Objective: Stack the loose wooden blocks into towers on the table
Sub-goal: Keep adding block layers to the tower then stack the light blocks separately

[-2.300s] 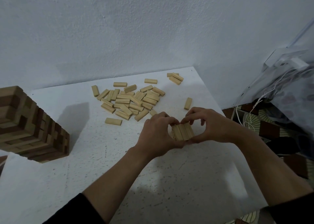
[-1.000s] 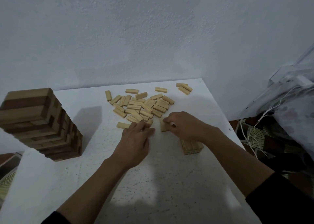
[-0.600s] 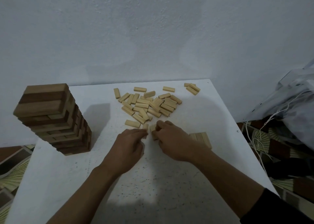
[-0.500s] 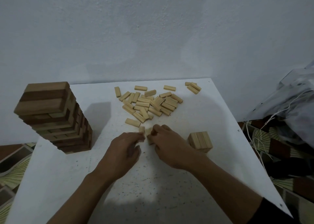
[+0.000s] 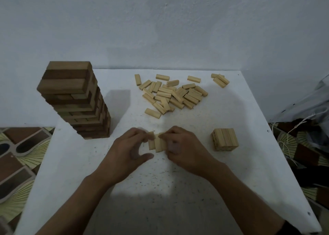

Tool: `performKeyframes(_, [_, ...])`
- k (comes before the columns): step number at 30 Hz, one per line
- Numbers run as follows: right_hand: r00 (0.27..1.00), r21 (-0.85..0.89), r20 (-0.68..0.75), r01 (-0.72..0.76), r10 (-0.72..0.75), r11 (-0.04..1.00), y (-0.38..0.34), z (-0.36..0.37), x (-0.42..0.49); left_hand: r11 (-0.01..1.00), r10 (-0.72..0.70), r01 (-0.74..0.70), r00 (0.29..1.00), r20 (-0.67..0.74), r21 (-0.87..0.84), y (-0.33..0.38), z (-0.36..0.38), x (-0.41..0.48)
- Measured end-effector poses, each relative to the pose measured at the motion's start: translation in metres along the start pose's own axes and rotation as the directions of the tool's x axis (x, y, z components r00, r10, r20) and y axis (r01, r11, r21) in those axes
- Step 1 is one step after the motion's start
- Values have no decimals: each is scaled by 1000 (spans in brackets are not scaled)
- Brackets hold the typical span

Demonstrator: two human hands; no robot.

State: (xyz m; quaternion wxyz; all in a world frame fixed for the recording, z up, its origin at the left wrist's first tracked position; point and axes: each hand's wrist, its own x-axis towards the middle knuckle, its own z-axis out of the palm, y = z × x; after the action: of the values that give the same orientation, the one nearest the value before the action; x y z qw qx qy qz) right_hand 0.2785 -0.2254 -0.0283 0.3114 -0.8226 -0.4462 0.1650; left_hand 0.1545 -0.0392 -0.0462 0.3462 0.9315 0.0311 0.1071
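Observation:
On the white table [image 5: 178,190] both my hands meet at a small row of pale wooden blocks [image 5: 156,143] lying side by side. My left hand [image 5: 128,151] pinches the row's left end with curled fingers. My right hand [image 5: 183,148] grips its right end. A short pale stack [image 5: 225,139] stands to the right of my right hand. Beyond the hands a heap of several loose pale blocks [image 5: 172,95] lies near the wall. A tall tower of darker blocks [image 5: 76,101] stands at the left.
A white wall rises right behind the table. Two or three stray blocks [image 5: 220,79] lie at the back right corner. Off the right edge are plastic-wrapped things and white cords [image 5: 306,120]. Patterned tiles [image 5: 19,156] show on the floor at left.
Both hands let go of the short stack, reached to the heap, drew a few blocks toward me and now hold them together. The view has tilted, showing more of the tall tower.

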Motion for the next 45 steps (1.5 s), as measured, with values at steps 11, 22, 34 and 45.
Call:
performKeyframes(11, [999, -16, 52, -3, 4, 1000, 1, -3, 12, 999, -46, 45, 998, 37, 19, -3, 10, 11])
performKeyframes(22, [999, -29, 42, -22, 23, 999, -3, 3, 11, 996, -57, 62, 995, 78, -63, -4, -2, 8])
performKeyframes(34, [982, 107, -99, -152, 163, 982, -7, 10, 4, 987, -138, 135, 990, -32, -86, 7, -2, -13])
performKeyframes(45, [971, -93, -235, -66, 43, 993, 13, 31, -22, 999, -31, 26, 978, 205, 23, 4, 3, 11])
